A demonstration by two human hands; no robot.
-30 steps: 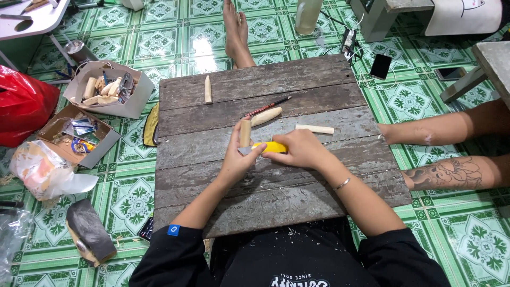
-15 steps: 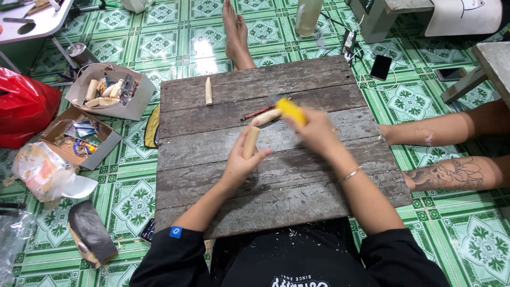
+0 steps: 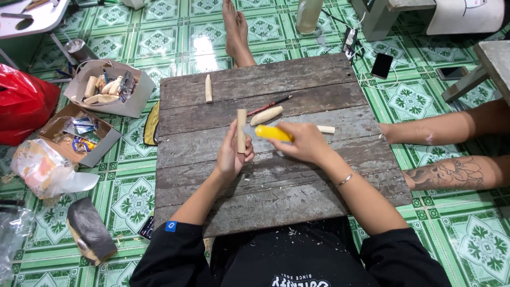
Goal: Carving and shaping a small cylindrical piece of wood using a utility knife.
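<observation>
The left hand (image 3: 232,154) grips a short wooden stick (image 3: 241,130) around its lower end, above the middle of the wooden counter (image 3: 276,180). The stick stands with its long axis running near to far, its free end pointing away from the person. The right hand (image 3: 303,143) is closed around a yellow-handled knife (image 3: 272,133), whose handle lies left to right, its tip end toward the stick. Just beyond lie a carved wooden piece (image 3: 266,115) and a pencil (image 3: 270,105).
</observation>
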